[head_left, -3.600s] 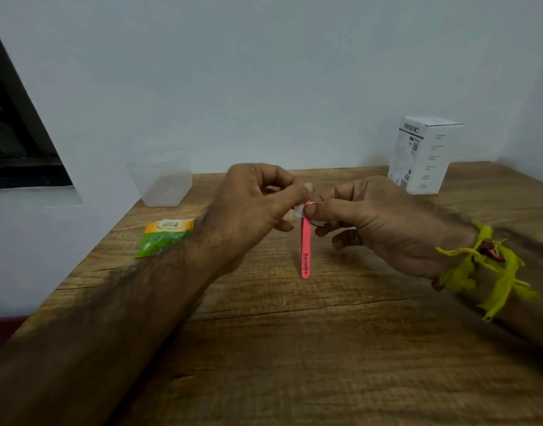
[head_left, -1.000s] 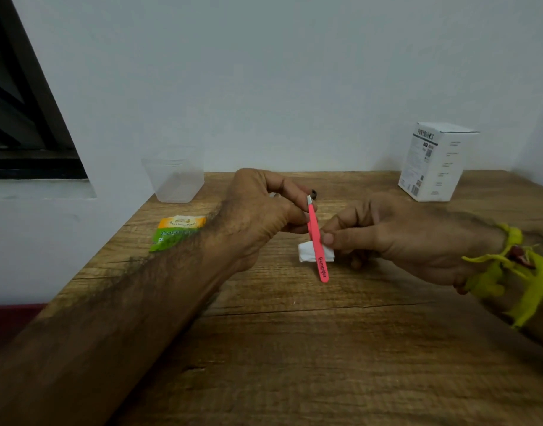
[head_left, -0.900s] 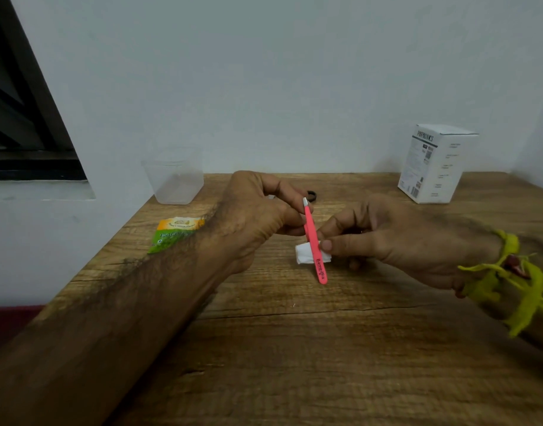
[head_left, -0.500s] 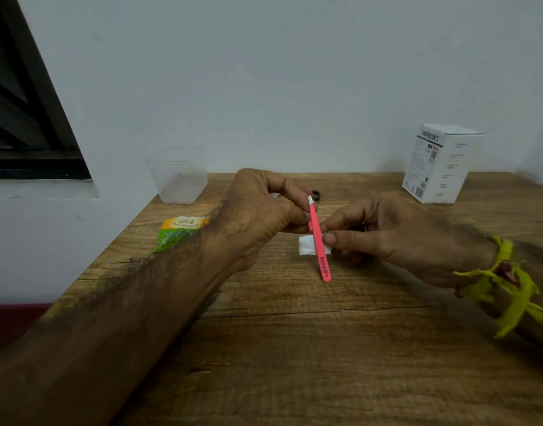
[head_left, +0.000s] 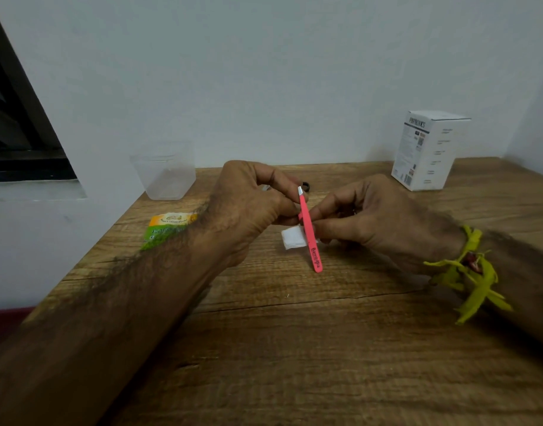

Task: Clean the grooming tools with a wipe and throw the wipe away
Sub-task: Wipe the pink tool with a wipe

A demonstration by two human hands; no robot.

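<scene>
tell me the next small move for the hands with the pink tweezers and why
Probably slide the white wipe, pinched by the right hand, down toward the lower end of the pink tweezers. The left hand holds them near the metal tip, and the wipe sits around mid-length, so the printed lower part looks unwiped.

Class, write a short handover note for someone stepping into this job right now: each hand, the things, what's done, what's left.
Left hand: pinching the pink tweezers near the metal tip.
Right hand: pressing the white wipe against the tweezers' middle.
Wipe packet lies on the table, left; clear cup behind it.
Done: wipe out, in use on tweezers.
Left: finish wiping, any other tools, bin the wipe.
</scene>
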